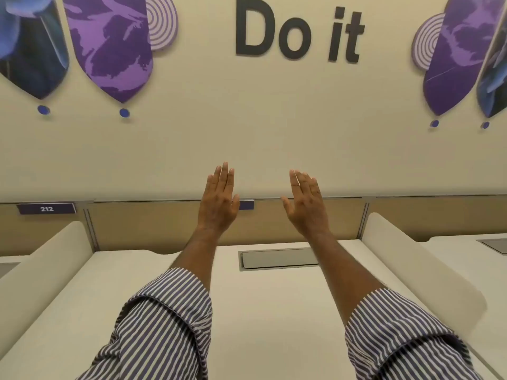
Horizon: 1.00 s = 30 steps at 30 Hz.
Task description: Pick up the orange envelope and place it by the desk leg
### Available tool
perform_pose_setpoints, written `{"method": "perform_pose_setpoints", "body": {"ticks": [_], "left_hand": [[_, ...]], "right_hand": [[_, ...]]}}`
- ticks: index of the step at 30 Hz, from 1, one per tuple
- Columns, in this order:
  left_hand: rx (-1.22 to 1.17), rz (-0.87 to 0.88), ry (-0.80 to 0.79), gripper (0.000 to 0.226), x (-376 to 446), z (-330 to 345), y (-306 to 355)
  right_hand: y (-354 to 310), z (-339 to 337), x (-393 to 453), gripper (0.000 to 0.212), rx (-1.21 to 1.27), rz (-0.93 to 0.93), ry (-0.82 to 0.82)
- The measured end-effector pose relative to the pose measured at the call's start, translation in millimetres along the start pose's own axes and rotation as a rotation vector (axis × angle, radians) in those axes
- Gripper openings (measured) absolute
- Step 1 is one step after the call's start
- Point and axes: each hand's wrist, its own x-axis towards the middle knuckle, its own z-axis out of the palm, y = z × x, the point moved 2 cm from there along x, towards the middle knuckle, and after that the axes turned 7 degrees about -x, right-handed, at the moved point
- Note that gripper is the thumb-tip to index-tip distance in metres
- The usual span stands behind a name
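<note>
Evenly, softly lit; faint shadows under the wall lettering [299, 30] at upper centre. Slightly soft throughout, bowed by wide-angle distortion toward both edges.

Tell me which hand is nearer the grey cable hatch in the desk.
Right. The right hand is raised just above the grey cable hatch; the left hand is raised up and to the hatch's left. Neither touches it.

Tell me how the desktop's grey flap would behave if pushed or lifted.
The grey flap looks flat and thin: probably stiff, light. Recessed in the desk, it likely won't slide; it may hinge up.
</note>
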Motion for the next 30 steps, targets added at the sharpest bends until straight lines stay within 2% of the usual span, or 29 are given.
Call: {"method": "perform_pose_setpoints", "body": {"ticks": [6, 14, 21, 30], "left_hand": [[-0.014, -0.032, -0.058, 0.067, -29, -22, 44], [-0.017, -0.031, -0.038, 0.066, -62, -54, 140], [-0.068, -0.07, -0.036, 0.064, -116, -74, 224], [-0.064, -0.079, -0.016, 0.064, -162, -122, 254]], "right_hand": [[13, -38, -35, 0.067, -0.007, 0.001, -0.011], [57, -99, -99, 0.067, 0.053, 0.017, 0.045], [80, -150, -170, 0.067, 0.19, 0.112, 0.067], [74, -195, -228, 0.067, 0.188, 0.119, 0.063]]}}
